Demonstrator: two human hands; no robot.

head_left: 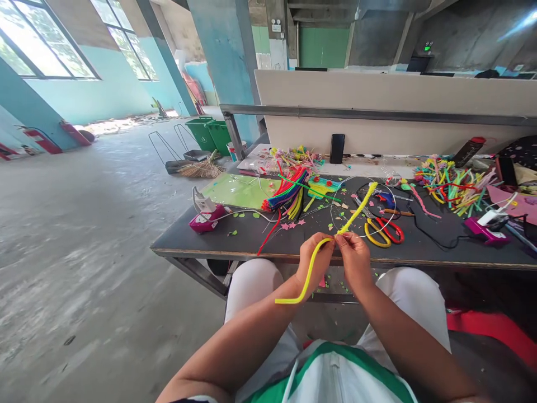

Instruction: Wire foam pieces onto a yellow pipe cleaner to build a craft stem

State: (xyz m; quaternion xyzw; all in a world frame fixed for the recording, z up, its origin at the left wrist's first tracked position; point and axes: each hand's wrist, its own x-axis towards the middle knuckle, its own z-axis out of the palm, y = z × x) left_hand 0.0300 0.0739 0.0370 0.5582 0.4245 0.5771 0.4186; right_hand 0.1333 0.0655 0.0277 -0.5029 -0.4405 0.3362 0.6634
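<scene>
A yellow pipe cleaner (311, 267) bends down over my left wrist, and its upper part (358, 211) is a thicker twisted length pointing up and right over the table. My left hand (315, 258) pinches it at the near table edge. Right beside it, my right hand (353, 256) has its fingertips closed on the base of the twisted length. The fingertips of both hands almost touch. Beyond them lie scissors with yellow handles (377, 234) and scissors with red handles (396, 230), next to a ring of thin white wire (332, 215).
The dark table (251, 238) carries a bundle of coloured pipe cleaners (289, 193), a green sheet (241, 190), paper scraps, and magenta power sockets (208, 218) at left and right. A phone (337, 149) leans at the back; another pipe-cleaner pile (453, 182) lies right.
</scene>
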